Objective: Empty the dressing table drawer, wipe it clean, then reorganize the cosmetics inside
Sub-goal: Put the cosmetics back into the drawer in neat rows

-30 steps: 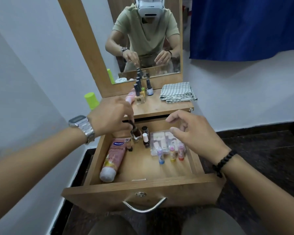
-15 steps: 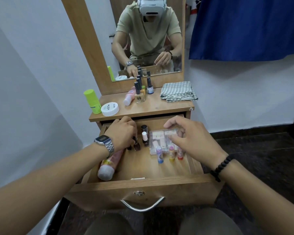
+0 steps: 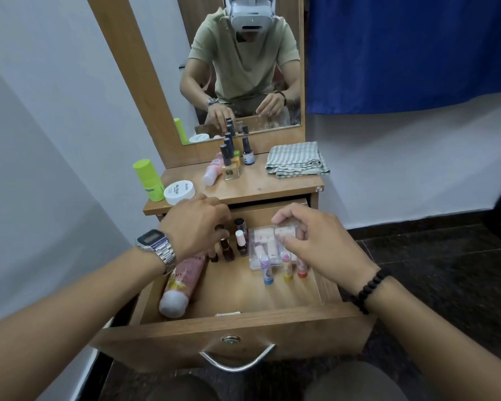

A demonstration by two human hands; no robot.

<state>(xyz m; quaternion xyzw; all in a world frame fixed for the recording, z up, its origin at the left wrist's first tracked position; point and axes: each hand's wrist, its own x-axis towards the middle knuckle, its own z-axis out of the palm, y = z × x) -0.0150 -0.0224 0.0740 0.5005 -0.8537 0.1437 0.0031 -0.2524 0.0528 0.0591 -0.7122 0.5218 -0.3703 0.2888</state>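
**Both hands in the drawer, bottles at risk**

Head view: the drawer (image 3: 232,325) stands pulled out below the tabletop (image 3: 261,189). The left hand (image 3: 194,224) reaches to the back left corner, its fingers curled over the cap of a dark bottle (image 3: 227,250); whether they already pinch it I cannot tell, since the hand hides the contact. A second bottle (image 3: 240,241) with a white cap stands just beside it. The right hand (image 3: 315,244) has thumb and fingers curled round a clear box (image 3: 268,241) at the back right. Three small sticks (image 3: 284,267) stand at the front edge of the box, touching or nearly touching it. A pink tube (image 3: 182,282) lies along the left wall. On the tabletop stand several bottles already out, a green stick, a white jar and a folded cloth (image 3: 297,159).

Emptying looks part done; wiping has not begun.

Risks, as I judge them: lifting the box may topple the three sticks, which are narrow and upright. The dark bottles stand close together, so drawing one out by the cap could knock its neighbour over. A loose cap would let polish leak on the wood.
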